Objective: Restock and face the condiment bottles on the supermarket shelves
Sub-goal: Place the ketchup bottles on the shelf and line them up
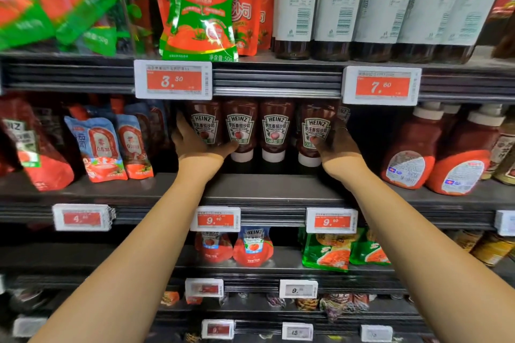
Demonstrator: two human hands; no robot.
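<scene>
Several upside-down Heinz ketchup bottles stand in a row on the middle shelf [267, 186], labels facing out. My left hand [195, 142] grips the leftmost ketchup bottle [204, 122], fingers behind it and thumb across its front below the label. My right hand [334, 145] grips the rightmost ketchup bottle [316, 131], thumb on the label's lower edge, fingers round its right side. Two more ketchup bottles [241, 128] [276, 128] stand untouched between them. The leftmost bottle's cap is hidden by my hand.
Red and blue sauce pouches [97, 147] lean at the left of the same shelf. Large red squeeze bottles [409, 153] stand at the right. Above are a green-red pouch [198, 8] and dark bottles [340, 5]. Price tags [172, 79] line the shelf edges.
</scene>
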